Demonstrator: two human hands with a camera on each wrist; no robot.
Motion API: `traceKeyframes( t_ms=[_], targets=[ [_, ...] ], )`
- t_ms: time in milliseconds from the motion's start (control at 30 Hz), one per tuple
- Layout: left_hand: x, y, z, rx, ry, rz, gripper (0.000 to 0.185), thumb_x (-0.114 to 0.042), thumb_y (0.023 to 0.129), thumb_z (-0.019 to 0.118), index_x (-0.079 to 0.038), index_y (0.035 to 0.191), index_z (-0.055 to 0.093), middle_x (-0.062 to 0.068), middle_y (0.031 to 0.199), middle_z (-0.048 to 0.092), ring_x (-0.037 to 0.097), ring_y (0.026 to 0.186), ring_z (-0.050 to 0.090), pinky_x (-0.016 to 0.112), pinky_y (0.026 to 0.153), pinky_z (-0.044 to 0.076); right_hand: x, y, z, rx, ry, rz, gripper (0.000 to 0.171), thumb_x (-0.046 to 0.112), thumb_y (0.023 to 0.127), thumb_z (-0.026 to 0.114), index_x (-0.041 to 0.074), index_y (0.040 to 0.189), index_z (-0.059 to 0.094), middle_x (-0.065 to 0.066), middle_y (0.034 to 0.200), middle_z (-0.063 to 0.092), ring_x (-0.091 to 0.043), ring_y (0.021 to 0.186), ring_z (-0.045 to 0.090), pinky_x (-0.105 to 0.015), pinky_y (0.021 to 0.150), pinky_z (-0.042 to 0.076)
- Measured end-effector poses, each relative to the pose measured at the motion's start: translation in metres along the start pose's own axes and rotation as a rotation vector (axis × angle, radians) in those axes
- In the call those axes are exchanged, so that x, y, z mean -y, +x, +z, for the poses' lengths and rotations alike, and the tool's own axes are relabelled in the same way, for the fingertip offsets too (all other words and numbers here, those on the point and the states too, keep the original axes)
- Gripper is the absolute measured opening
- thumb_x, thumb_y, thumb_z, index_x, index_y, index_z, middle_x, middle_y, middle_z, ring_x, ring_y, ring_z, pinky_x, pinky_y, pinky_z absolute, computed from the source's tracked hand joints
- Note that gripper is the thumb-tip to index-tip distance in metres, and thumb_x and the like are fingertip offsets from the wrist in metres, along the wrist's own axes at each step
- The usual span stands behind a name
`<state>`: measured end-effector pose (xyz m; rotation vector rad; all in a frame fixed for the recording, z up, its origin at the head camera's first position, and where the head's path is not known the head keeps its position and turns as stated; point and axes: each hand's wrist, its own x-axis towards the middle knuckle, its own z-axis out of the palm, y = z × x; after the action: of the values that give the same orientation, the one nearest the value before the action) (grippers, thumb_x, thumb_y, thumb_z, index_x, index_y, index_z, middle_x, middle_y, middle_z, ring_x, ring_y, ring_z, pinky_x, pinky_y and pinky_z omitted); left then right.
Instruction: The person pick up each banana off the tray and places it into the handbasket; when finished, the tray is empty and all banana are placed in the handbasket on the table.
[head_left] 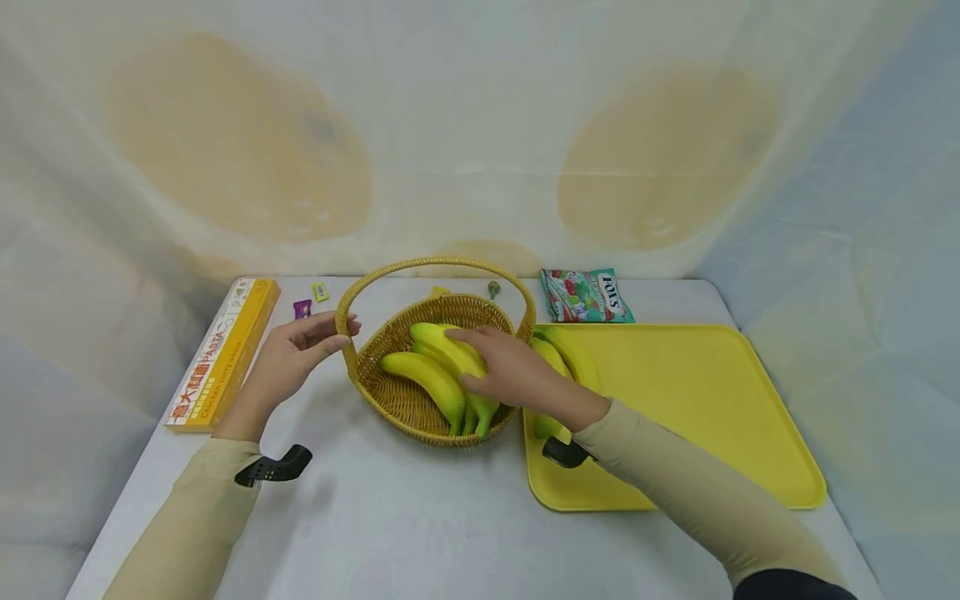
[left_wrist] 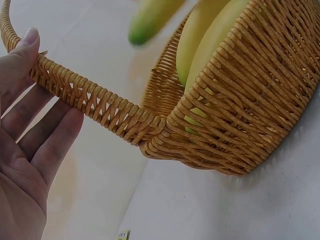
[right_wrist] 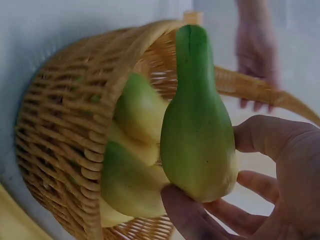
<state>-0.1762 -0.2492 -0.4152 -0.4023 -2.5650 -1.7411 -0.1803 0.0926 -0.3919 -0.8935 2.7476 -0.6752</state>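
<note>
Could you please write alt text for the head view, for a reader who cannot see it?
A person's right hand grips a bunch of yellow-green bananas in a round woven wicker basket, while the left hand touches its arched handle. More bananas lie on a yellow plastic tray beside it.

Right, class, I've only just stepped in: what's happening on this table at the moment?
A person is handling a bunch of bananas that lies in a wicker basket. The right hand grips the bunch, fingers and thumb curled round the end of one banana. The left hand rests with straight fingers against the basket's handle. More bananas lie on the yellow tray just beside the basket. A pasta box and a sweets bag sit further back.
</note>
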Motion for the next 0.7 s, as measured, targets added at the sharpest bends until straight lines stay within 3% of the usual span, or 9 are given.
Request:
traceKeyframes(
  t_ms=[167,333,467,600,700],
  targets=[
    [0.001,0.000,0.001,0.009,0.021,0.000,0.035,-0.024,0.100,0.068,-0.009,0.131,0.068,0.011,0.124,0.071,0.011,0.110,0.068,0.016,0.095,0.050,0.003,0.024,0.014,0.022,-0.142,0.031,0.062,0.026,0.095,0.069,0.019,0.153,0.047,-0.016,0.144,0.054,-0.026,0.109,0.063,-0.031,0.070,0.051],
    [0.002,0.000,0.001,0.006,0.019,-0.003,0.036,-0.023,0.099,0.069,-0.008,0.132,0.067,0.009,0.124,0.072,0.007,0.109,0.067,0.016,0.095,0.050,0.009,0.033,0.022,0.048,-0.251,0.032,0.059,0.034,0.096,0.070,0.020,0.150,0.051,-0.012,0.139,0.058,-0.026,0.116,0.061,-0.031,0.069,0.055],
    [0.001,0.001,0.000,0.002,0.030,-0.006,0.036,-0.024,0.099,0.068,-0.009,0.132,0.068,0.009,0.125,0.072,0.006,0.109,0.067,0.016,0.095,0.050,0.010,0.037,0.026,0.054,-0.284,0.029,0.061,0.039,0.097,0.070,0.019,0.151,0.051,-0.011,0.141,0.058,-0.028,0.126,0.057,-0.038,0.089,0.057],
    [0.000,0.001,0.000,-0.004,0.031,-0.025,0.035,-0.027,0.099,0.069,-0.012,0.131,0.069,0.007,0.124,0.072,0.006,0.108,0.068,0.016,0.094,0.050,0.009,0.038,0.026,0.088,-0.276,0.016,0.064,0.041,0.098,0.068,0.017,0.153,0.047,-0.011,0.144,0.056,-0.028,0.133,0.053,-0.043,0.114,0.040],
    [0.000,0.000,-0.001,-0.006,0.034,-0.026,0.035,-0.027,0.099,0.069,-0.013,0.131,0.069,0.006,0.124,0.072,0.006,0.108,0.068,0.016,0.095,0.050,0.007,0.037,0.026,0.099,-0.263,-0.005,0.064,0.041,0.099,0.066,0.016,0.154,0.045,-0.012,0.145,0.056,-0.027,0.134,0.051,-0.043,0.118,0.035]
  ],
)
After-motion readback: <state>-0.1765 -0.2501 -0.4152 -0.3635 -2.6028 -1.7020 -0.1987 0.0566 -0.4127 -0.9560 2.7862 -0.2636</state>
